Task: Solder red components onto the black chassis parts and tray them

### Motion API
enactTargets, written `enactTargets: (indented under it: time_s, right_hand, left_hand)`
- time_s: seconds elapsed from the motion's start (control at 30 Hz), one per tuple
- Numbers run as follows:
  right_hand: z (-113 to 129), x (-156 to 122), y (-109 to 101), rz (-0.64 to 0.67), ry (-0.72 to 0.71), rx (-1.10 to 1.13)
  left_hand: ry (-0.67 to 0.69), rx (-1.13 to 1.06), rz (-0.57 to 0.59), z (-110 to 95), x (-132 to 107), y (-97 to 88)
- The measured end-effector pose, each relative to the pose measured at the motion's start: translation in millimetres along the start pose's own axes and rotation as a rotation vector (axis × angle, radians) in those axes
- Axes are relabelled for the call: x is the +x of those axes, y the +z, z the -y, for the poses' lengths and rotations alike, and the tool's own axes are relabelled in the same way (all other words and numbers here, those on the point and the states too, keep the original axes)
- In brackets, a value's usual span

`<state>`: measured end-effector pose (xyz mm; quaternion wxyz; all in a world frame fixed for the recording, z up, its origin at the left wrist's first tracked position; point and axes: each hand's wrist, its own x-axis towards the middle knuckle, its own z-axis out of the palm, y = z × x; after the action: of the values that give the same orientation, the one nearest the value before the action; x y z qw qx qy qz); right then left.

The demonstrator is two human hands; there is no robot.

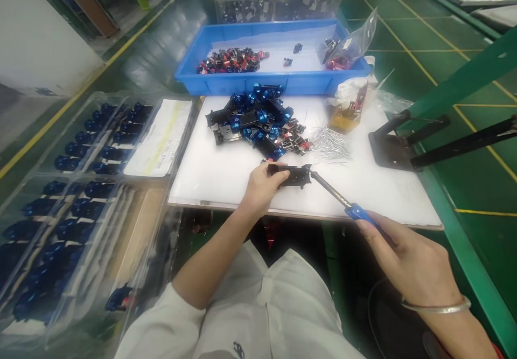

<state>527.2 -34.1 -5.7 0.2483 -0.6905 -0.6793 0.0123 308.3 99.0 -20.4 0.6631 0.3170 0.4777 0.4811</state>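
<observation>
Gripping one black part, the left hand holds it over the white table at 12 o'clock, while the right hand, apart from it, touches a blue-handled screwdriver to its end. One heap of blue-and-black parts lies unworked beyond; two clear trays of roughly thirty finished-looking blue pieces sit at 9 o'clock.

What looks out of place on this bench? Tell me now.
The loose metal pins stand out: they lie scattered straight on the white table, in no container, beside the heap of blue-and-black parts. A plastic bag also sags over the corner of the blue bin.
</observation>
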Motion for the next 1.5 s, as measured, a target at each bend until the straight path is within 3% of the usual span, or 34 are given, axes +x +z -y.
enactTargets:
  time_s: [0.2, 0.37, 0.93, 1.2, 1.3, 1.5]
  right_hand:
    - [1.5, 6.3, -0.7, 0.075, -0.1, -0.064]
    - [7.6, 11.4, -1.2, 0.064, -0.154, -0.082]
    - [17.1, 17.0, 1.4, 0.067, -0.13, -0.089]
    - [15.1, 17.6, -7.6, 0.098, -0.149, -0.085]
    - [8.9, 14.1, -15.1, 0.062, -0.088, -0.044]
    - [5.7, 15.0, -24.5, 0.092, 0.219, 0.167]
  left_hand:
    - [0.011, -0.023, 0.027, 1.6, 0.9, -0.3]
    - [0.028, 0.03, 0.035, 4.4, 2.5, -2.2]
    - [0.066, 0.116, 0.041, 11.8, 5.8, -7.1]
    - [0.05, 0.104, 0.037, 9.8, 5.2, -7.3]
    - [0.017, 0.048, 0.053, 6.3, 3.6, -6.1]
    - [-0.029, -0.034, 0.084, 4.7, 4.6, -6.0]
